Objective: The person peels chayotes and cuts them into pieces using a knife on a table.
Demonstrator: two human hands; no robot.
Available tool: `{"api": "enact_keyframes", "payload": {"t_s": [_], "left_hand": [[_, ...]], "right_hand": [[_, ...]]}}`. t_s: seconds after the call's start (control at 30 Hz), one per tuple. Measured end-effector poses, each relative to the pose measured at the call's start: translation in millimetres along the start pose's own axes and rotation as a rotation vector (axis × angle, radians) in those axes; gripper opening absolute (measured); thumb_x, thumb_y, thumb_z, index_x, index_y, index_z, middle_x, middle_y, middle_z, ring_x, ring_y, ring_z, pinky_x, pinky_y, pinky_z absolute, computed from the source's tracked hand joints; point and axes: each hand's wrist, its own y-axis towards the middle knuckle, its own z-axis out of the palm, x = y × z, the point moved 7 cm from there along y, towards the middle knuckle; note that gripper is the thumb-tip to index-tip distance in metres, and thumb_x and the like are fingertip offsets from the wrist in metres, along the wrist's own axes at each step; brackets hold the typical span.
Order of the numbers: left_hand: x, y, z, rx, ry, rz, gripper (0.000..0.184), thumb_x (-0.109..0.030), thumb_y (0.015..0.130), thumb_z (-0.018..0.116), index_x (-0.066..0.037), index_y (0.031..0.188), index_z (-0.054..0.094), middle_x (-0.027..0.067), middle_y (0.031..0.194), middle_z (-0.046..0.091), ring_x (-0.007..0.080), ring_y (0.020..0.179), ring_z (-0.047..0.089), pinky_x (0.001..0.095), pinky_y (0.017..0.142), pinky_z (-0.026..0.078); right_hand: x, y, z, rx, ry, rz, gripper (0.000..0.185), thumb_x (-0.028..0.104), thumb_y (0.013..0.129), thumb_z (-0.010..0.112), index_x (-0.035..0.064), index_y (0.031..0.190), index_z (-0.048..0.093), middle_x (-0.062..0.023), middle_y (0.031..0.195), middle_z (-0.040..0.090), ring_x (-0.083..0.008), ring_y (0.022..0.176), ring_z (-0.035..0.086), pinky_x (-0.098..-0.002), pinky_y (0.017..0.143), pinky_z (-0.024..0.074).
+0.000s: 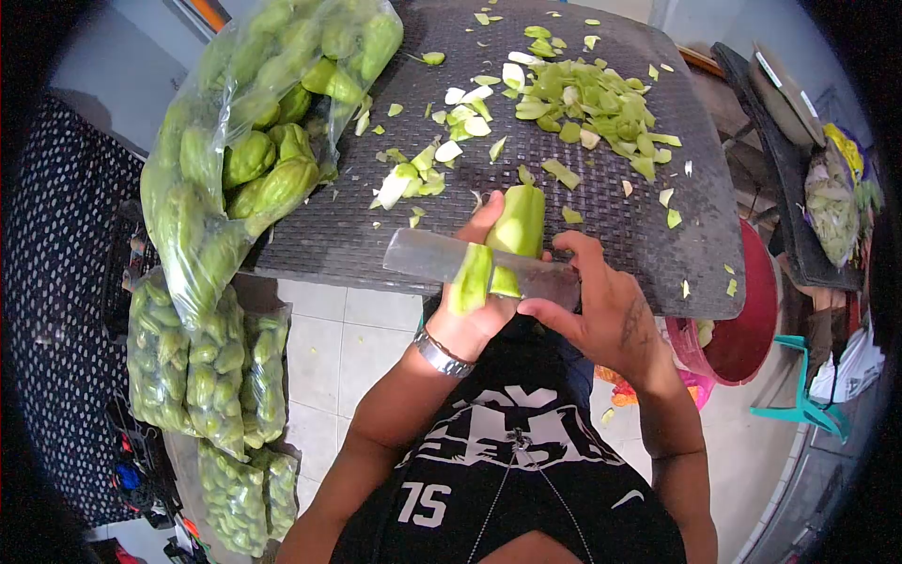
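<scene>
Vegetable lies in upturned left hand, right hand pinching knife.

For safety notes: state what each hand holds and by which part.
Left hand: the green vegetable, by its left side. Right hand: the knife, by its right end.

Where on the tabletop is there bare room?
The tabletop's front-left stretch, between the plastic bag and the left hand, is mostly bare. So is the right margin beyond the peel pile, bar a few scraps. Crowded: back left under the bag, and the centre, with loose peels.
</scene>
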Motion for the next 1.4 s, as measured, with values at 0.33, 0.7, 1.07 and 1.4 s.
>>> {"api": "enact_keyframes", "payload": {"t_s": [0.33, 0.7, 1.07, 1.4], "left_hand": [[-1.1, 0.6, -6.7, -0.034, -0.049, 0.018, 0.043, -0.050, 0.101, 0.061, -0.012, 0.121, 0.065, 0.0049, 0.098, 0.069, 0.0203, 0.072, 0.068, 0.0344, 0.063, 0.056], [2.8, -4.3, 5.6, -0.037, -0.097, -0.052, 0.039, -0.047, 0.102, 0.059, -0.011, 0.118, 0.066, 0.0060, 0.099, 0.072, 0.0222, 0.075, 0.070, 0.0340, 0.066, 0.058], [-10.5, -4.3, -9.9, 0.002, 0.139, 0.088, 0.040, -0.044, 0.104, 0.057, -0.008, 0.119, 0.064, 0.0077, 0.100, 0.071, 0.0244, 0.073, 0.069, 0.0343, 0.057, 0.052], [-7.2, -9.1, -17.0, 0.019, 0.299, 0.242, 0.044, -0.040, 0.106, 0.053, -0.004, 0.131, 0.058, 0.0121, 0.113, 0.068, 0.0270, 0.087, 0.071, 0.0378, 0.068, 0.058]], "right_hand": [[-42.6, -3.5, -12.1, 0.061, 0.113, 0.260, 0.060, 0.042, 0.093, 0.075, 0.0059, 0.131, 0.045, -0.0250, 0.087, 0.069, -0.0453, 0.084, 0.073, -0.0499, 0.072, 0.0577], [-5.8, -4.6, 3.3, -0.002, -0.043, 0.012, 0.066, 0.050, 0.091, 0.074, 0.0041, 0.129, 0.046, -0.0211, 0.103, 0.070, -0.0443, 0.088, 0.072, -0.0508, 0.069, 0.0590], [-49.6, -3.2, -12.7, 0.009, 0.170, 0.321, 0.062, 0.042, 0.093, 0.076, 0.0026, 0.129, 0.044, -0.0237, 0.078, 0.067, -0.0404, 0.073, 0.071, -0.0477, 0.064, 0.0527], [-37.1, 3.5, -3.7, 0.004, 0.071, 0.179, 0.066, 0.044, 0.090, 0.078, 0.0030, 0.130, 0.044, -0.0290, 0.095, 0.070, -0.0484, 0.089, 0.071, -0.0518, 0.074, 0.0566]]}}
